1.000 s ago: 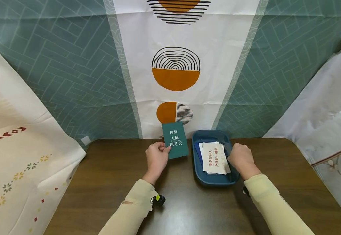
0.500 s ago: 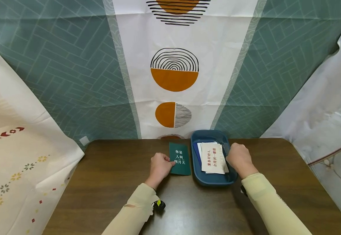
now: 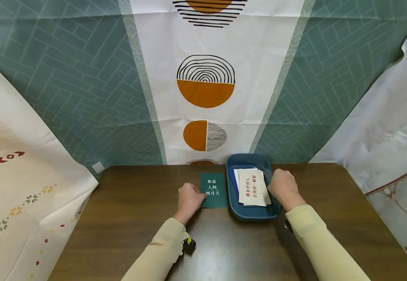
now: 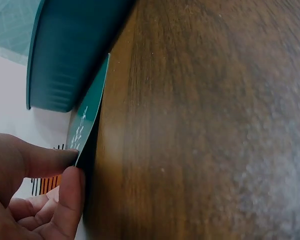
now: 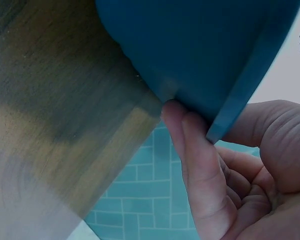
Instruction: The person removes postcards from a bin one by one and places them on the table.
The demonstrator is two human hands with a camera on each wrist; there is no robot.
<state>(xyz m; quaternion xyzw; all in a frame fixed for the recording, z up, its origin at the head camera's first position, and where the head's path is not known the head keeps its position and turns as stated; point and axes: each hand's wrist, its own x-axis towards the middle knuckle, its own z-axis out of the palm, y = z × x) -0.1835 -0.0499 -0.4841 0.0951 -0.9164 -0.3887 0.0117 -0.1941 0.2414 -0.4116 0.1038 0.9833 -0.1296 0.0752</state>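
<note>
Between thumb and fingers, my left hand pinches the left edge of a dark green card with white Chinese characters. The card is low over the table, immediately left of a blue plastic bin. In the left wrist view the card bends slightly, its near edge raised above the wood by the fingertips. My right hand holds the bin's right rim; in the right wrist view the thumb is inside and fingers press the outer wall. Inside the bin lies a stack of cards, a cream one with red characters on top.
The brown wooden table ends at a patterned hanging cloth behind the bin. Pale printed cloths hang at the left and right sides. A dark wrist device is strapped below the left sleeve.
My left hand has brought the green card down from a tilted, raised position to low beside the bin, slightly rightward. My right hand keeps its hold on the rim.
</note>
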